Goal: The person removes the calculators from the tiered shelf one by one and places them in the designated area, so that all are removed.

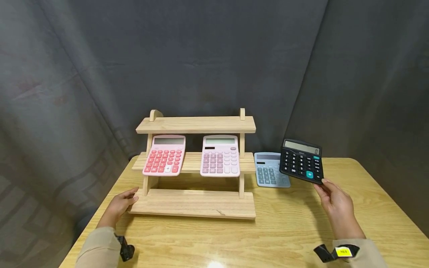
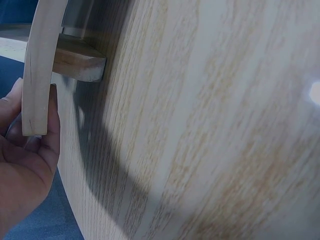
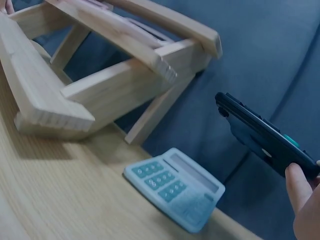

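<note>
Head view: the right hand [image 1: 336,205] pinched a black calculator [image 1: 301,162] by its near right corner, fingers closed on just that edge, and held it raised and tilted, its display showing 0. At the other side, the left hand [image 1: 118,204] gripped the left end of the bottom shelf [image 1: 192,203] of a wooden stand [image 1: 196,125], thumb and fingers on opposite faces of the board.

With only one corner held, the black calculator seemed likely to twist or slip under its own weight. A light blue calculator [image 1: 268,175] lay on the table [image 1: 207,238] beside the stand, partly behind it in this view, so a drop might have struck it. A pink calculator [image 1: 164,156] and a pale purple calculator [image 1: 220,156] leaned on the middle shelf [image 1: 192,163], lower edges at its front; a tug by the left hand or a bump could have sent either sliding off.

The black calculator covered the blue one's right side, though the right wrist view showed a gap between them. That view cut off most of the right hand, leaving the full hold unclear. Whatever propped the leaning pair was hidden behind them, and the left wrist view caught little beyond board, hand and tabletop.
</note>
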### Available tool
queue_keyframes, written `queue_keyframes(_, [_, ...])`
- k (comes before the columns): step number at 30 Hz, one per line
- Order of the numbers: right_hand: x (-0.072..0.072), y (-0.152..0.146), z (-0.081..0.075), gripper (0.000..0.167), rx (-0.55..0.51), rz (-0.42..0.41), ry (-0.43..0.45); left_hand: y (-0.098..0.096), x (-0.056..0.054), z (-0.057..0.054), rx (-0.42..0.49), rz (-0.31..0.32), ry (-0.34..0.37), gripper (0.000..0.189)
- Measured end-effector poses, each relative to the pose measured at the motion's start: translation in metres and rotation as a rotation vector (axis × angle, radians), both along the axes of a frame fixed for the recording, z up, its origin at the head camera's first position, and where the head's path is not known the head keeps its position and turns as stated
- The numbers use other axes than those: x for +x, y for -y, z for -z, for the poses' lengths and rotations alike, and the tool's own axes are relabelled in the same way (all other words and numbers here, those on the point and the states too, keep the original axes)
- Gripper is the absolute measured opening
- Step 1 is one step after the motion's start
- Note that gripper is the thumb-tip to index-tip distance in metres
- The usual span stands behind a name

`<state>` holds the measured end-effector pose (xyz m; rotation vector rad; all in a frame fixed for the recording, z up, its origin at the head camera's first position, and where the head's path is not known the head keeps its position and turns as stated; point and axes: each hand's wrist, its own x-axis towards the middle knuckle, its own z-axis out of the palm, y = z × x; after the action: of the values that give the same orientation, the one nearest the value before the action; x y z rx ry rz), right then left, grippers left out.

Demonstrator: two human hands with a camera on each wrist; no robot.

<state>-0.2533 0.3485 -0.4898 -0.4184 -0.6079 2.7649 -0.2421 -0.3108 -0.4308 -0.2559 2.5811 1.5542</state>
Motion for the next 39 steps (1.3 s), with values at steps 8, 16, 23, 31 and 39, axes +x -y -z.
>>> queue_keyframes(8, [0.009,0.001,0.0,0.041,0.012,0.03,0.107,0.0,-0.002,0.001,-0.017,0.013,-0.017,0.05])
queue_keyframes(16, [0.021,0.006,-0.005,0.026,-0.02,0.079,0.185,-0.002,-0.005,0.001,0.02,0.028,-0.008,0.049])
queue_keyframes(23, [0.037,0.028,-0.042,0.049,-0.088,0.144,0.39,-0.006,-0.005,0.002,0.026,0.032,-0.021,0.048])
queue_keyframes(31, [0.045,0.037,-0.055,0.062,-0.136,0.124,0.41,-0.005,-0.005,0.001,0.018,0.028,-0.02,0.049])
queue_keyframes(39, [0.037,0.029,-0.042,0.055,0.107,0.014,0.442,-0.003,-0.005,0.0,0.013,0.033,0.0,0.049])
